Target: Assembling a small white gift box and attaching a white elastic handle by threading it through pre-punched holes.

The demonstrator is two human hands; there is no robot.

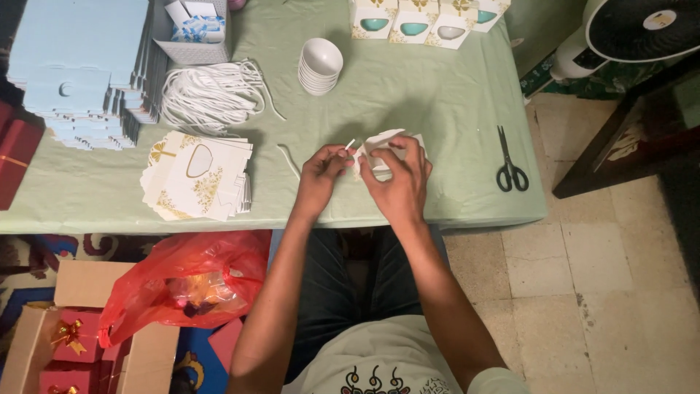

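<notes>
My right hand (399, 182) grips a small white folded box (384, 144) above the green tablecloth (437, 95). My left hand (321, 174) pinches the end of a white cord (348, 145) right beside the box. Another loose piece of white cord (289, 160) lies on the cloth just left of my left hand. Both hands are close together near the table's front edge.
A pile of flat white-and-gold box blanks (195, 176), a bundle of white cords (211, 93), stacked white bowls (320, 67), light blue flat cartons (80, 66), finished boxes (415, 20) and black scissors (510, 162) are on the table. A red plastic bag (186, 281) and cardboard boxes (87, 328) sit on the floor.
</notes>
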